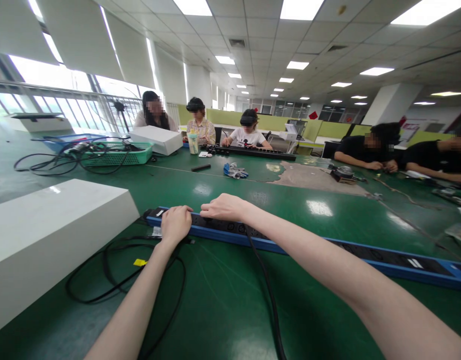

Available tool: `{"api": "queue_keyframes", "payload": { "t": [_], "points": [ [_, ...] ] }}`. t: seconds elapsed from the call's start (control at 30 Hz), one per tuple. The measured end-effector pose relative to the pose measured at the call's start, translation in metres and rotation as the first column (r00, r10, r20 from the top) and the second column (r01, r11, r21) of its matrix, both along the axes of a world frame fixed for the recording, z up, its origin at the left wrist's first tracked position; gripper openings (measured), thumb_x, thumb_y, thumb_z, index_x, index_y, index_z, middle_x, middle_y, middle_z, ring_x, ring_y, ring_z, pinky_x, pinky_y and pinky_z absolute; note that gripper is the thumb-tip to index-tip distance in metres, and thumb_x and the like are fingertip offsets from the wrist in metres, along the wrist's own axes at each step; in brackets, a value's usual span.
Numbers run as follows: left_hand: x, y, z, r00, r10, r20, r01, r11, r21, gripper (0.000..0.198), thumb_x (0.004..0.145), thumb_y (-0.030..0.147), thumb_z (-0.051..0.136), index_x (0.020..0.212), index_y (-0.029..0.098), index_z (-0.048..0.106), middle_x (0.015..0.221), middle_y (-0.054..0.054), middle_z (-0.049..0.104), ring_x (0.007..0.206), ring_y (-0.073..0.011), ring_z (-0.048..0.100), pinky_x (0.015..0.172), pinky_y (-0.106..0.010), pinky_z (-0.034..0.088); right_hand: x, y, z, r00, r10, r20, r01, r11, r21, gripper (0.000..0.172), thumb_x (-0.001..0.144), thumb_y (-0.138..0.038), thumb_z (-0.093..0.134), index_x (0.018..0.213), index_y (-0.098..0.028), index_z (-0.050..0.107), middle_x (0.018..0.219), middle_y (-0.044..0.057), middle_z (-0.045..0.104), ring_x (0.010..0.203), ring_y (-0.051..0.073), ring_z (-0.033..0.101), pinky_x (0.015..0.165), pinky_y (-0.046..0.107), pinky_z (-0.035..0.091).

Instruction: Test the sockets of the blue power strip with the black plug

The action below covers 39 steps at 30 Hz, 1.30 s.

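A long power strip point(230, 229), black with blue edges, lies across the green table and runs off to the right. My left hand point(176, 223) is closed over the strip near its left end, fingers curled across the far edge. Just right of it, my right hand point(223, 206) pinches a small black plug point(207, 218) at the sockets; the fingers mostly hide it. A black cable point(266, 280) comes out from under my right forearm, crosses the strip and hangs toward me. Beside my left forearm a looped black cord point(103, 299) with a yellow tag point(139, 262) rests on the table.
A large white box point(61, 220) stands close on the left. Beyond it are a green basket point(118, 158) of cables and another white box point(157, 140). Blue-grey gloves point(235, 171) and a black bar point(201, 168) lie farther back. Several people sit around the table.
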State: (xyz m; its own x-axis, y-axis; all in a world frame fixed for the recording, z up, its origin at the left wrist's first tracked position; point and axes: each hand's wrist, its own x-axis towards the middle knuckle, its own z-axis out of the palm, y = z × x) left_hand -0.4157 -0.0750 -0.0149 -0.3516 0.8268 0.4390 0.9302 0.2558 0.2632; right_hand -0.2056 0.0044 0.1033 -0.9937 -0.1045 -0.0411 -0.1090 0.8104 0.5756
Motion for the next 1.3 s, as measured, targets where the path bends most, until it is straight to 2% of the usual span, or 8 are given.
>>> {"api": "queue_keyframes", "payload": {
  "t": [0.37,0.7,0.9,1.1,1.2,1.3],
  "points": [
    [0.001,0.001,0.0,1.0,0.008,-0.008,-0.008,1.0,0.001,0.037,0.096,0.026,0.04,0.103,0.024,0.076,0.112,-0.009,0.078,0.116,-0.0289,0.064,0.099,-0.041,0.043,0.002,0.002,-0.008,0.997,0.081,-0.003,-0.081,0.996,0.031,0.023,0.108,-0.012,0.037,0.12,-0.017,0.056,0.115,0.01,0.066,0.097,0.019,0.068,0.061,0.03,0.05],
    [0.001,0.003,-0.002,1.0,0.01,-0.013,-0.01,1.0,0.009,0.038,0.097,0.026,0.039,0.104,0.024,0.076,0.113,-0.009,0.077,0.115,-0.0295,0.064,0.099,-0.042,0.043,-0.009,0.007,-0.008,0.999,0.037,-0.037,-0.037,0.999,-0.014,0.018,0.107,-0.014,0.045,0.112,-0.017,0.062,0.108,0.009,0.071,0.097,0.019,0.069,0.065,0.029,0.047],
    [0.002,0.002,-0.002,1.0,0.006,-0.009,-0.006,1.0,0.012,0.038,0.097,0.027,0.039,0.103,0.024,0.076,0.112,-0.009,0.077,0.115,-0.0295,0.064,0.099,-0.042,0.043,-0.007,0.003,-0.008,1.0,-0.009,-0.017,0.009,1.0,-0.014,0.022,0.108,-0.016,0.045,0.122,-0.019,0.061,0.1,0.008,0.074,0.086,0.019,0.068,0.063,0.03,0.042],
    [0.002,0.003,-0.003,1.0,0.022,-0.015,-0.022,1.0,0.008,0.037,0.097,0.027,0.039,0.104,0.024,0.076,0.113,-0.009,0.077,0.115,-0.029,0.063,0.098,-0.041,0.042,-0.011,-0.003,-0.004,0.995,0.104,0.013,-0.103,0.994,-0.03,0.019,0.107,-0.017,0.048,0.107,-0.018,0.068,0.109,0.011,0.073,0.113,0.024,0.057,0.077,0.035,0.045],
    [0.002,0.004,-0.004,1.0,0.021,-0.018,-0.021,1.0,-0.003,0.037,0.097,0.027,0.039,0.104,0.024,0.075,0.112,-0.009,0.077,0.115,-0.0292,0.063,0.097,-0.041,0.042,-0.015,-0.005,-0.005,0.997,0.081,0.012,-0.08,0.995,-0.062,0.017,0.105,-0.017,0.054,0.102,-0.018,0.071,0.103,0.011,0.074,0.113,0.025,0.056,0.079,0.036,0.045],
    [0.001,0.005,-0.005,0.999,0.025,-0.022,-0.025,1.0,-0.01,0.037,0.096,0.027,0.04,0.104,0.025,0.075,0.112,-0.008,0.077,0.116,-0.0295,0.063,0.095,-0.042,0.042,-0.016,-0.009,-0.007,0.999,0.053,-0.007,-0.053,0.993,-0.102,0.015,0.101,-0.016,0.06,0.095,-0.015,0.074,0.097,0.012,0.076,0.109,0.025,0.059,0.075,0.035,0.045]
  ]
}}
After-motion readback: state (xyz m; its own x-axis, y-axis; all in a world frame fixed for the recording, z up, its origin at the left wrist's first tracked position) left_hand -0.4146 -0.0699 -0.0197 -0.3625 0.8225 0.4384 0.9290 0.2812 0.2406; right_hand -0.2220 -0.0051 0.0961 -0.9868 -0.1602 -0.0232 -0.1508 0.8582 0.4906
